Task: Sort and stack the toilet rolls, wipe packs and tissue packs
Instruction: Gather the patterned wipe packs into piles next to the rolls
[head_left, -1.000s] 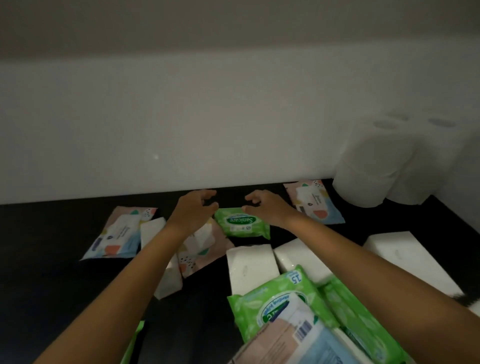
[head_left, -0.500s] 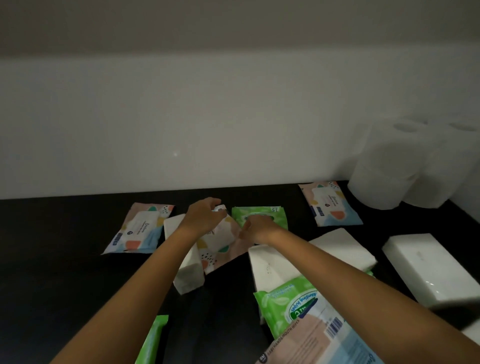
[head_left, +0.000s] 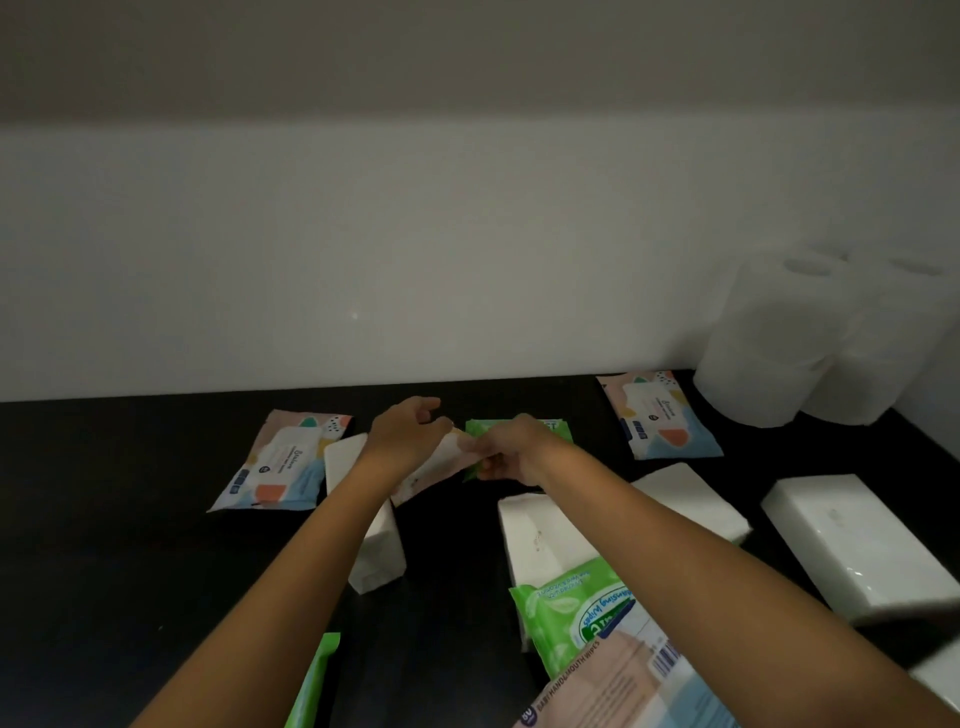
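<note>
Sorting is at an early stage, I judge. Only the rolls (head_left: 769, 343) look done: they stand upright together in the far right corner by the wall, maybe two high, but the light is too dim to be sure.

The wipe packs are not grouped yet. L hand (head_left: 408, 436) grips the far end of a patterned pack (head_left: 434, 467), which is lifted and tilted, with its near end over a tissue pack (head_left: 371, 525). R hand (head_left: 511, 449) has its fingers curled at the left edge of a small green pack (head_left: 519, 427) just behind. It seems to pinch that edge, but the two packs touch there, so I am not 100% sure. Two similar packs lie flat and well apart on the table (head_left: 104, 519): the left pack (head_left: 278, 462), and the right pack (head_left: 660, 415) near the rolls. At the front a big green pack (head_left: 566, 613) lies partly under a pink pack (head_left: 623, 686).

The white tissue packs are scattered, none stacked. Besides the one under the L arm there is a mid tissue pack (head_left: 540, 535), partly under the big green pack, and two more to the right, approx. side by side.

Left to do, in my view:
- bring the 3 patterned packs together
- group the green packs etc.
- pile up all the tissue packs
</note>
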